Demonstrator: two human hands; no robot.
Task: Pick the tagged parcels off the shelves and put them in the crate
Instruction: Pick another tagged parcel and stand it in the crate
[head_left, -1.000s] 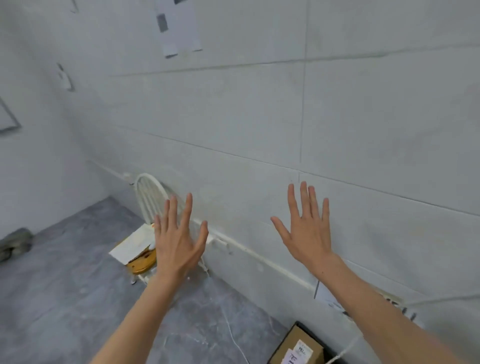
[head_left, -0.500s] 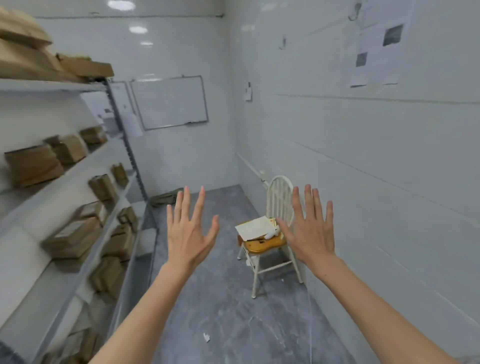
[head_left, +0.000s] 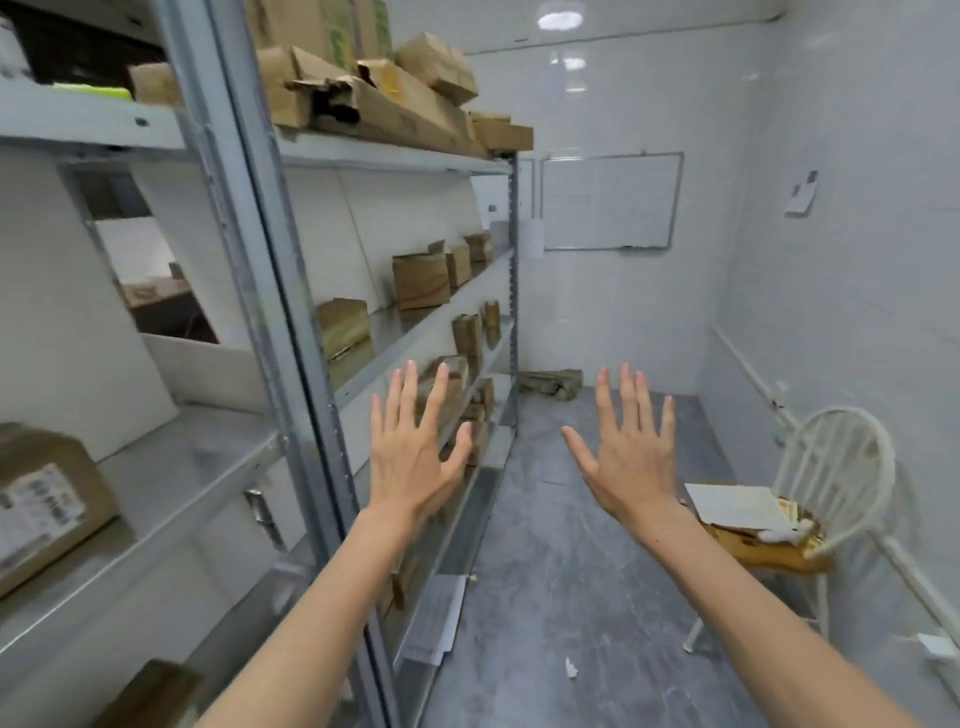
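Note:
Metal shelves line the left side and carry several brown cardboard parcels. One parcel with a white label sits on the near left shelf. Others stand farther back, such as a box on the middle level. My left hand is raised in front of the shelf upright, palm away, fingers spread, holding nothing. My right hand is raised the same way over the aisle, empty. No crate is in view.
A white chair with papers and a tan object on its seat stands at the right wall. A grey floor aisle runs between shelves and chair. A whiteboard hangs on the far wall. A green bundle lies on the floor.
The view has swung left from the bare right wall to the shelves. Both hands stay raised, spread and empty throughout.

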